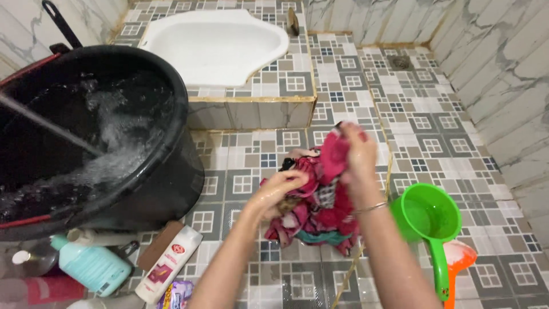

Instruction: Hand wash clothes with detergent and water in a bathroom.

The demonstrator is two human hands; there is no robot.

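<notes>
A wet, bunched cloth (320, 200) in pink, red and patterned patches hangs over the tiled floor (423, 126). My left hand (280, 189) grips its lower left part with curled fingers. My right hand (357, 151) clutches the pink upper part and lifts it higher; a thin bangle circles that wrist. Both forearms come in from the bottom edge.
A big black tub (166, 166) full of churning water stands at left. A white squat toilet pan (217, 46) sits on a raised step behind. A green dipper (432, 220) and orange scoop (457, 260) lie at right. Bottles (171, 263) stand at lower left.
</notes>
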